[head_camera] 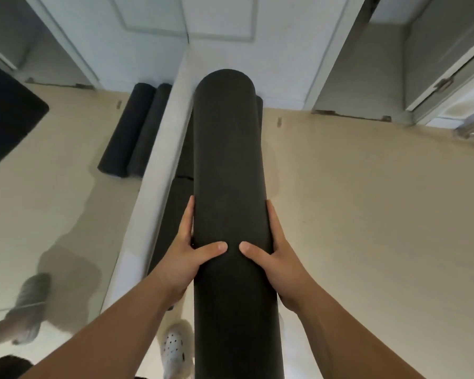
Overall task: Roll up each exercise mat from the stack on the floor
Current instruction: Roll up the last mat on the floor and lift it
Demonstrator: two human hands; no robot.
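Observation:
A rolled black exercise mat (227,160) is held lengthwise in front of me, pointing away, above the beige floor. My left hand (188,253) grips its left side, thumb across the top. My right hand (274,255) clasps the right side, thumb also on top, the two thumbs almost meeting. Below the roll, more rolled black mats (175,209) lie along the base of a mirrored wall, partly hidden by the held roll. In the mirror, reflected rolled mats (132,132) show at the left.
A mirror wall with a white ledge (159,170) runs along the left. A flat black mat (6,110) shows in the reflection at the far left. My white perforated shoe (175,351) is below the roll. White doors and a doorway stand ahead; open beige floor (367,214) lies right.

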